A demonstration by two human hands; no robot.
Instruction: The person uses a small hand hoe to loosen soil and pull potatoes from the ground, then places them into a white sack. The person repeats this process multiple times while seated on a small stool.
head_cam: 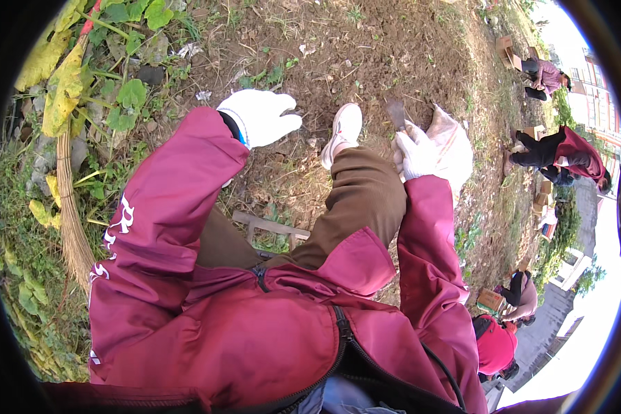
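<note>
My left hand, in a white glove, is held over the soil left of my white shoe. Its thumb and fingers are apart at the tips; a small dark bit shows by them, and I cannot tell whether it is held. My right hand, gloved in white too, is closed around the handle of a small tool with a flat, greyish blade or bristle end that points at the soil. A pale woven sack stands right beside that hand, partly behind it.
A straw broom lies among yellowing leafy plants at the left. Part of a wooden frame shows between my legs. Several people work at the right, among them one in maroon, near cardboard boxes.
</note>
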